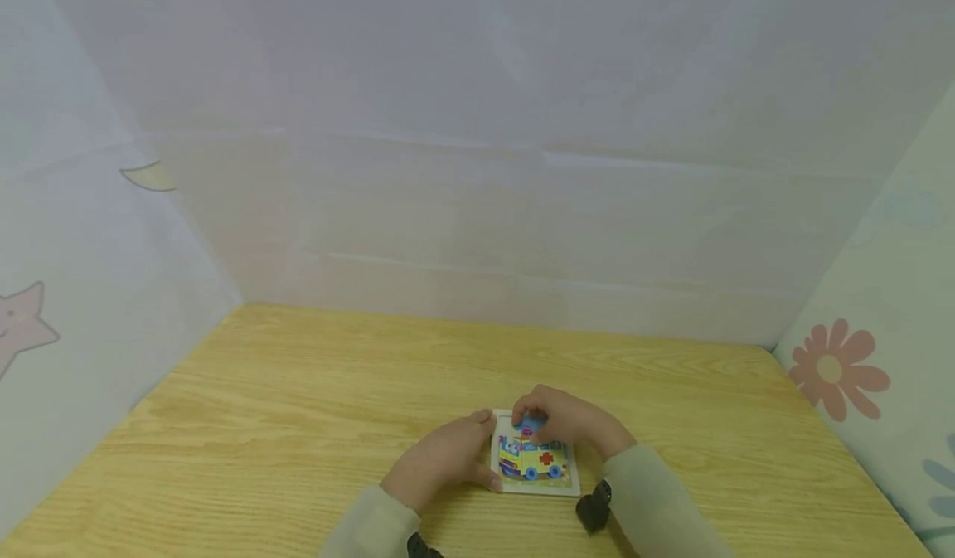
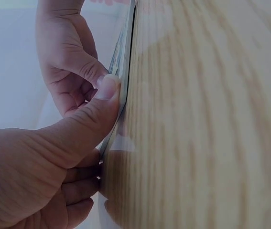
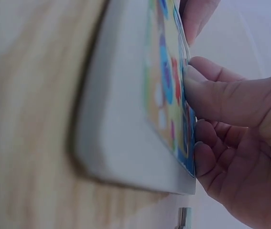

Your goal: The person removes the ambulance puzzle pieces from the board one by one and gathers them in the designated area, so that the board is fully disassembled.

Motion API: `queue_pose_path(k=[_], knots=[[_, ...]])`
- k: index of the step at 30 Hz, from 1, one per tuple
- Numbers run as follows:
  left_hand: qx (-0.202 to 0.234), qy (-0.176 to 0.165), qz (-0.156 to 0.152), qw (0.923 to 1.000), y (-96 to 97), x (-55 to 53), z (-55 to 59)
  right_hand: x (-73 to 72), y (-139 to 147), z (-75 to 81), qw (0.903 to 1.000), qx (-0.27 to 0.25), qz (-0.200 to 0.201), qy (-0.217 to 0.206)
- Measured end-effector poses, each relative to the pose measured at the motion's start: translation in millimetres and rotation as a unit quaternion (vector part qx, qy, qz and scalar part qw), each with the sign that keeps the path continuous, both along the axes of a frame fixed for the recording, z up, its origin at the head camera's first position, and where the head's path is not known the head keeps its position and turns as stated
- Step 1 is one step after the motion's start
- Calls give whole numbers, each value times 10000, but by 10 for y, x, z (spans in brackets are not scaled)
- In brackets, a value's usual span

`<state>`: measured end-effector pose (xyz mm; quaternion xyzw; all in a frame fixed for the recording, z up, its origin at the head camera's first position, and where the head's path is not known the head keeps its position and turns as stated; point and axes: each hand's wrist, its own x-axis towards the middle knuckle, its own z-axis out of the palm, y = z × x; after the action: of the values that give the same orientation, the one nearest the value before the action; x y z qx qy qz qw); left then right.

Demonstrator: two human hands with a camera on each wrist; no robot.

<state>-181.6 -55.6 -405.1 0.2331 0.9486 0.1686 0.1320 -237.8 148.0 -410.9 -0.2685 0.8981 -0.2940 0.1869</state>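
Observation:
A jigsaw puzzle board [image 1: 548, 489] with a white frame lies flat on the table, showing a yellow ambulance picture [image 1: 533, 460]. My left hand [image 1: 448, 458] grips the board's left side, its thumb at the near corner and its fingertips at the far one. Over the upper part of the picture, my right hand [image 1: 570, 421] pinches a blue puzzle piece [image 1: 532, 423] between thumb and forefinger. In the right wrist view, the other fingers of the right hand [image 3: 240, 143] curl against the picture's edge. The underside of the pinched piece is hidden.
The wood-grain table [image 1: 313, 392] spreads around the board. A pale cloth wall [image 1: 477, 210] stands behind it, with printed side walls at left and right. A black wrist device [image 1: 594, 508] sits by the right sleeve, close to the board's near right corner.

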Motion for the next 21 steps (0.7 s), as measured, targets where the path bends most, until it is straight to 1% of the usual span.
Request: queue_pose_path(k=[6, 13, 21], knots=[[21, -37, -4, 10000, 2, -12, -10, -17, 3, -1, 9999, -116, 117, -33], [-9, -57, -3, 10000, 2, -12, -4, -46, 11, -16, 9996, -20, 267, 75], [-22, -43, 29, 10000, -4, -14, -8, -53, 43, -58, 9992, -98, 312, 235]])
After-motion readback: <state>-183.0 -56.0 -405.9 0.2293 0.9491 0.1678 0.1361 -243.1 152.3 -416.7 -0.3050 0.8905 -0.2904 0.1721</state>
